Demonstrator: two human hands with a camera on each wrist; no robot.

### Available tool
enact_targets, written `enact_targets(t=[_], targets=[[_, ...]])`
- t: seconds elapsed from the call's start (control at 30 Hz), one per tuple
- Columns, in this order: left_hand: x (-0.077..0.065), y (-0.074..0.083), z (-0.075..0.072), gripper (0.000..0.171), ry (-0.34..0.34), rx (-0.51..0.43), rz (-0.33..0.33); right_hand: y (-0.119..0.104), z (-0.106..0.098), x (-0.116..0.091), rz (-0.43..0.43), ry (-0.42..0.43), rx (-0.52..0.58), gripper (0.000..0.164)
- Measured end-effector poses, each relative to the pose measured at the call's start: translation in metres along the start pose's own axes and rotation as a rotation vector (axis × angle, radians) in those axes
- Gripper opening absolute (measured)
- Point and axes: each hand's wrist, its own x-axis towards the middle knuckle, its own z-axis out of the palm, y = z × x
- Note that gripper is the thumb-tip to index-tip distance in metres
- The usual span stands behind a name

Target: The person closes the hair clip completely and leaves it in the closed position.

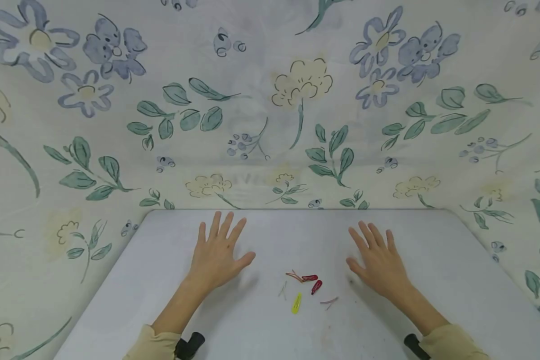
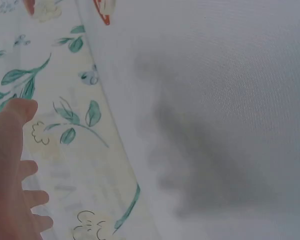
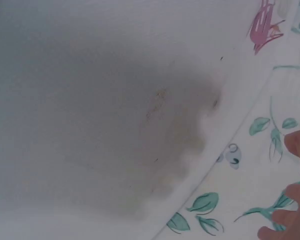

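Observation:
Both hands are spread above the white table, fingers straight, and hold nothing. My left hand is left of a small group of hair clips, my right hand to the right of it; neither touches them. Two red snap clips lie beside an orange-brown bobby pin. Nearer to me is a yellow snap clip. A pale bobby pin lies on the left and a pinkish one, the spread pin, on the right. The right wrist view catches a reddish snap clip at its top edge.
A white tabletop lies under the hands, with small dark specks and faint stains. Floral cloth hangs behind it and covers both sides. Dark wrist straps show at the sleeves. Hand shadows fall on the table.

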Motion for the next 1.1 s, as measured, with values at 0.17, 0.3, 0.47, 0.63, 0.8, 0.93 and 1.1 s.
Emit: enact_targets(t=[0.17, 0.3, 0.47, 0.63, 0.8, 0.93, 1.1], targets=[[0.001, 0.002, -0.001, 0.080, 0.014, -0.011, 0.009, -0.003, 0.001, 0.002, -0.040, 0.008, -0.016, 0.071], [0.002, 0.002, 0.000, 0.080, 0.036, -0.022, 0.021, -0.004, 0.000, 0.003, -0.079, 0.034, -0.032, 0.071], [0.004, 0.003, 0.001, 0.081, 0.074, -0.075, 0.036, -0.007, -0.002, 0.005, -0.106, 0.035, -0.019, 0.072], [0.006, 0.005, 0.001, 0.078, 0.124, -0.128, 0.066, -0.011, -0.003, 0.007, -0.126, 0.029, 0.048, 0.063], [0.008, 0.009, -0.002, 0.072, 0.145, -0.165, 0.074, -0.015, -0.003, 0.008, -0.131, 0.009, 0.114, 0.057], [0.009, 0.011, -0.002, 0.064, 0.139, -0.222, 0.066, -0.017, -0.004, 0.011, -0.127, 0.004, 0.153, 0.055], [0.008, 0.014, -0.001, 0.058, 0.091, -0.341, 0.055, -0.020, -0.005, 0.013, -0.114, 0.022, 0.189, 0.050]])
